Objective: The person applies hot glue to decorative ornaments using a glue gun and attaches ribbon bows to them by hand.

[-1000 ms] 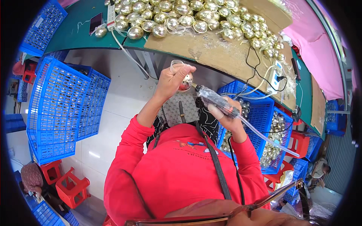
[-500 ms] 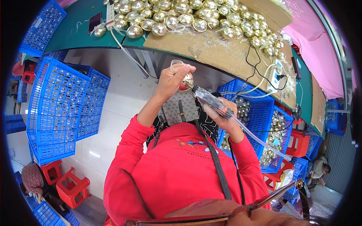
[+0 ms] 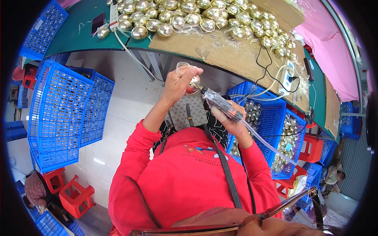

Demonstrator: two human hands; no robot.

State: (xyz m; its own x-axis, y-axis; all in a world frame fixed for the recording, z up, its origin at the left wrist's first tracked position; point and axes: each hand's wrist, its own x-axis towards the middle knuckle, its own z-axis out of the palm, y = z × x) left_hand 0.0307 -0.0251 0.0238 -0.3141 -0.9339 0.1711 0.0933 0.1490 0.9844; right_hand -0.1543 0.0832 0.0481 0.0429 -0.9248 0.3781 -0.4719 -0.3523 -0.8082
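Observation:
My left hand [image 3: 179,82] is raised in front of me and grips a shiny gold ball ornament [image 3: 193,83], mostly hidden by the fingers. My right hand [image 3: 230,118] holds a dark pen-shaped tool wrapped in clear plastic [image 3: 220,103]; its tip touches the ornament. A clear hose or cord [image 3: 267,142] trails from the tool down to the right. Both arms wear red sleeves.
A workbench [image 3: 232,59] ahead is heaped with several gold ball ornaments [image 3: 189,15]. Blue crates of ornaments [image 3: 275,126] stand to my right, empty blue crates [image 3: 59,114] lean at left. Red stools [image 3: 75,194] sit lower left. A power strip [image 3: 289,76] lies on the bench.
My hands with the ornament and tool have stayed almost in place; the tool tip shifted only slightly against the ball.

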